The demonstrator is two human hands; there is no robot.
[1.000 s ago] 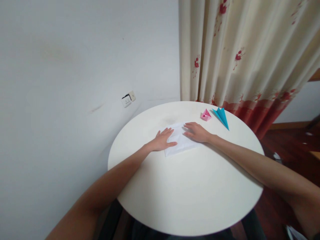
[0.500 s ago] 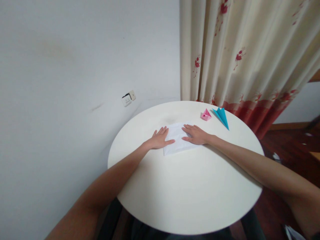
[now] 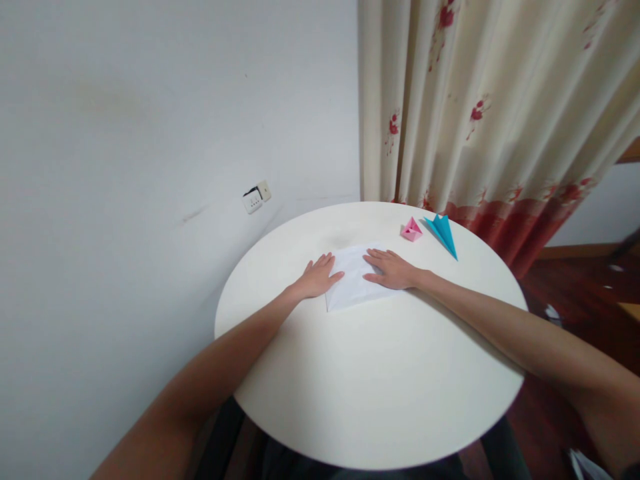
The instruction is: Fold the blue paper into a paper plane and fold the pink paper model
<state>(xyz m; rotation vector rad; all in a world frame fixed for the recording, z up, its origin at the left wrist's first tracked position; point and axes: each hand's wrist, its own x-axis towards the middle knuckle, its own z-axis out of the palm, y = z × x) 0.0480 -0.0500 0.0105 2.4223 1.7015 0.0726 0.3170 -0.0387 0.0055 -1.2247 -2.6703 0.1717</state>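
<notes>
A white sheet of paper (image 3: 350, 287) lies on the round white table (image 3: 380, 380), a little beyond its middle. My left hand (image 3: 319, 277) rests flat over the sheet's left edge, fingers spread and thumb on the paper. On the right part of the sheet lies my right hand (image 3: 389, 269), palm down with its fingers apart, hiding that side of the paper. Neither hand grips anything.
A folded pink paper piece (image 3: 412, 230) and a blue paper plane (image 3: 443, 235) sit at the table's far right. Behind them hangs a floral curtain (image 3: 470, 160). A white wall with a socket (image 3: 253, 201) borders the table's far left side.
My left hand has slid slightly left, so its thumb covers less of the paper. The right hand stays in nearly the same place.
</notes>
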